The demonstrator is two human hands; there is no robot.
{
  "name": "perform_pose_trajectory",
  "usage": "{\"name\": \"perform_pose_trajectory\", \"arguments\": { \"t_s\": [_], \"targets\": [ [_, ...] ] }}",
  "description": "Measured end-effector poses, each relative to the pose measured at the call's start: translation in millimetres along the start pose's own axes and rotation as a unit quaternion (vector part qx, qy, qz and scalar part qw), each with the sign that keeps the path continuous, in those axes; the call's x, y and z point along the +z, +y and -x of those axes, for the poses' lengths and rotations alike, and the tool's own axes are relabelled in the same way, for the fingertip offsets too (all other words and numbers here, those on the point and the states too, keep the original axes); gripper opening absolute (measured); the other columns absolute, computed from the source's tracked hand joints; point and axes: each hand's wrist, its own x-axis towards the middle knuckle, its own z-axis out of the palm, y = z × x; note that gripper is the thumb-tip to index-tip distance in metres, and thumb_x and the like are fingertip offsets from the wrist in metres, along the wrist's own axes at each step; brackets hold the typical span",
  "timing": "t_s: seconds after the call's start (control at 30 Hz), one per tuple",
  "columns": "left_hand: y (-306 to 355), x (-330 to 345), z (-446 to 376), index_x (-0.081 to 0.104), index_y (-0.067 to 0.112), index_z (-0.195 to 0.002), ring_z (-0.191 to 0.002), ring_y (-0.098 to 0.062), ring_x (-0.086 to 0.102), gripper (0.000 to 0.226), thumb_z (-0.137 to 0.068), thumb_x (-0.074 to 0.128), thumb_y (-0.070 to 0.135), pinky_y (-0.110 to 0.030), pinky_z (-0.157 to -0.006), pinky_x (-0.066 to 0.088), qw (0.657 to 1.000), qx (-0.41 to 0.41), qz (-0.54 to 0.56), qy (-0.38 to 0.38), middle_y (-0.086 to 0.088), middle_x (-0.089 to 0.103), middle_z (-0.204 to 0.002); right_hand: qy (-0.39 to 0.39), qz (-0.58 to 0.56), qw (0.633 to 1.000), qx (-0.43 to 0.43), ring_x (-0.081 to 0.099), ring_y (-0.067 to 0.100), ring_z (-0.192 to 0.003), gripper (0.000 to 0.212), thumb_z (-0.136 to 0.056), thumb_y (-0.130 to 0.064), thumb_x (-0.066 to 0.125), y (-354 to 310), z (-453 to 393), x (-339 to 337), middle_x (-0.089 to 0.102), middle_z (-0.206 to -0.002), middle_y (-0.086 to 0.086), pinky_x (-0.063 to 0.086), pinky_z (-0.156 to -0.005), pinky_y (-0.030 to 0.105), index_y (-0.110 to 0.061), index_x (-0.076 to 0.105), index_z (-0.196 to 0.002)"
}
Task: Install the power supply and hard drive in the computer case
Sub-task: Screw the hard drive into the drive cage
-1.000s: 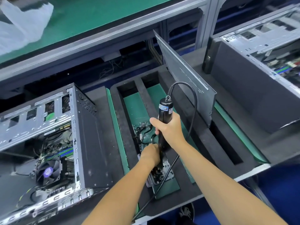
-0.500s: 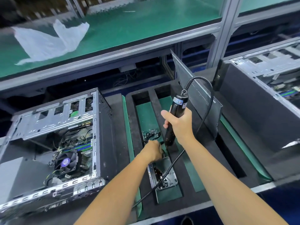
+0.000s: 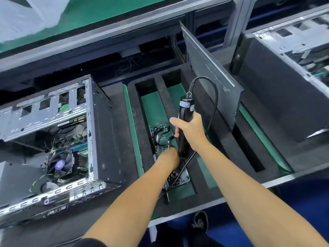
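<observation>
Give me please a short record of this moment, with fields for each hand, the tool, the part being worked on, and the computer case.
right hand: right hand grips the black electric screwdriver, held upright
left hand: left hand rests at the screwdriver's lower end; what its fingers do is hidden
tool cable: cable loops from the screwdriver's top
part worked on: metal bracket with wires, lying in a slot of the black foam tray
computer case: open computer case to the left, untouched, fan visible inside
side panel: side panel stands in the tray

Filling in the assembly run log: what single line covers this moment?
right hand: grips electric screwdriver, upright | left hand: at metal bracket in foam tray, grip unclear | open computer case: left, untouched
</observation>
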Motion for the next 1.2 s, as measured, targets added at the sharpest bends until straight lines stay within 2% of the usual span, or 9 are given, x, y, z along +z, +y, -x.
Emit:
{"name": "perform_pose_trajectory", "arguments": {
  "t_s": [0.1,0.23,0.37,0.47,0.67,0.87,0.93,1.07,1.2],
  "targets": [
    [0.4,12.0,-1.2,0.055,-0.002,-0.119,-0.103,-0.032,0.059,0.031,-0.091,0.041,-0.002,-0.034,-0.081,0.047,0.998,-0.007,0.059,-0.023,-0.015,0.057,-0.111,-0.006,-0.008,1.0,0.012,0.048,0.023,-0.041,0.027,-0.071,-0.02,0.075,-0.1,-2.1,-2.1,0.052,-0.049,0.008,0.048,-0.051,0.032,-0.01,0.05,-0.068],
    [0.2,27.7,1.7,0.056,-0.003,-0.121,-0.111,-0.035,0.057,0.031,-0.096,0.04,0.009,-0.036,-0.089,0.048,0.984,-0.043,0.17,0.04,-0.019,0.059,-0.12,-0.01,-0.014,1.0,0.019,0.047,0.023,-0.04,0.027,-0.072,-0.019,0.074,1.3,-3.9,-2.6,0.052,-0.049,0.007,0.047,-0.051,0.031,-0.009,0.05,-0.067],
    [2.4,27.3,-0.6,0.056,0.008,-0.086,-0.089,-0.036,0.065,0.018,-0.087,0.044,-0.005,-0.029,-0.064,0.044,0.976,-0.033,0.212,0.022,-0.015,0.065,-0.086,-0.012,-0.01,1.0,0.024,0.047,0.024,-0.041,0.028,-0.072,-0.019,0.075,4.0,-6.7,-3.5,0.052,-0.05,0.01,0.048,-0.051,0.032,-0.009,0.049,-0.066],
    [1.6,24.9,-1.4,0.051,0.014,-0.075,-0.069,-0.023,0.065,0.023,-0.084,0.05,-0.007,-0.034,-0.066,0.053,0.974,-0.024,0.225,0.01,-0.009,0.065,-0.075,-0.013,-0.008,0.999,0.032,0.048,0.024,-0.042,0.028,-0.071,-0.022,0.075,6.7,-8.2,-5.2,0.052,-0.051,0.011,0.049,-0.053,0.033,-0.008,0.05,-0.068],
    [2.6,24.4,-1.9,0.062,-0.002,-0.096,-0.078,-0.036,0.069,0.022,-0.086,0.043,-0.008,-0.047,-0.076,0.057,0.96,-0.036,0.278,0.004,-0.02,0.07,-0.088,-0.022,0.0,0.999,0.046,0.048,0.022,-0.043,0.03,-0.07,-0.023,0.075,6.9,-9.9,-2.8,0.052,-0.051,0.008,0.049,-0.054,0.035,-0.005,0.053,-0.077],
    [1.1,23.8,-3.0,0.062,0.002,-0.102,-0.074,-0.03,0.071,0.021,-0.085,0.051,-0.005,-0.045,-0.071,0.059,0.946,-0.051,0.319,-0.025,-0.016,0.071,-0.089,-0.027,0.003,0.998,0.051,0.048,0.021,-0.043,0.029,-0.071,-0.021,0.075,3.9,-9.4,-1.5,0.052,-0.051,0.005,0.05,-0.052,0.035,-0.005,0.052,-0.077],
    [1.6,24.7,-3.7,0.06,0.003,-0.107,-0.082,-0.031,0.07,0.024,-0.084,0.055,-0.005,-0.044,-0.076,0.058,0.956,-0.053,0.289,-0.024,-0.016,0.07,-0.094,-0.03,0.005,0.998,0.051,0.049,0.021,-0.044,0.029,-0.071,-0.021,0.075,3.7,-9.0,-1.4,0.053,-0.051,0.005,0.05,-0.052,0.033,-0.005,0.052,-0.078],
    [3.0,26.9,-4.2,0.058,0.005,-0.111,-0.094,-0.033,0.064,0.025,-0.092,0.041,0.002,-0.039,-0.084,0.053,0.97,-0.041,0.239,0.003,-0.016,0.066,-0.103,-0.03,0.005,0.998,0.053,0.048,0.022,-0.044,0.03,-0.07,-0.022,0.075,4.2,-8.9,-0.9,0.052,-0.052,0.006,0.049,-0.052,0.033,-0.006,0.052,-0.078],
    [1.3,23.1,-5.5,0.056,-0.001,-0.109,-0.074,-0.027,0.057,0.025,-0.092,0.038,-0.001,-0.033,-0.068,0.043,0.984,-0.023,0.177,-0.012,-0.018,0.062,-0.094,-0.031,0.011,0.998,0.049,0.049,0.022,-0.043,0.03,-0.07,-0.022,0.075,4.4,-8.5,-0.5,0.053,-0.05,0.006,0.049,-0.051,0.031,-0.005,0.052,-0.078]
  ]
}}
